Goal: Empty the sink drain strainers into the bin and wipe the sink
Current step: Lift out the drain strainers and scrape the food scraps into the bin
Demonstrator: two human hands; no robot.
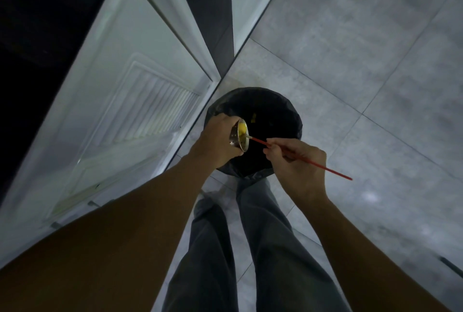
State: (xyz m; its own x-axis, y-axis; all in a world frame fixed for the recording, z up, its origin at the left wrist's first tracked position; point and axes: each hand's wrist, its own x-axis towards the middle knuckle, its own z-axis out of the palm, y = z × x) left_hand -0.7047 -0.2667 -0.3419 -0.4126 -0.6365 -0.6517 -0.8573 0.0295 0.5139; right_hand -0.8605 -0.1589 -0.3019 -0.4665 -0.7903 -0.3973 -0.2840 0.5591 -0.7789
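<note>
— Where is the strainer [240,136]?
— At the frame's middle, tilted over the black-lined bin [278,111]. The left hand [215,140] grips it; yellow scraps are inside.
— And the right hand [299,161]?
— It pinches a thin red stick [335,173], whose tip reaches into the strainer.

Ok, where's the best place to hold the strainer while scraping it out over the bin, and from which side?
Its holed outer wall, from behind on the side of the door, as the left hand does. The strainer is tipped with its open mouth toward the bin, so that grip leaves the mouth free for the red stick in the right hand.
</note>
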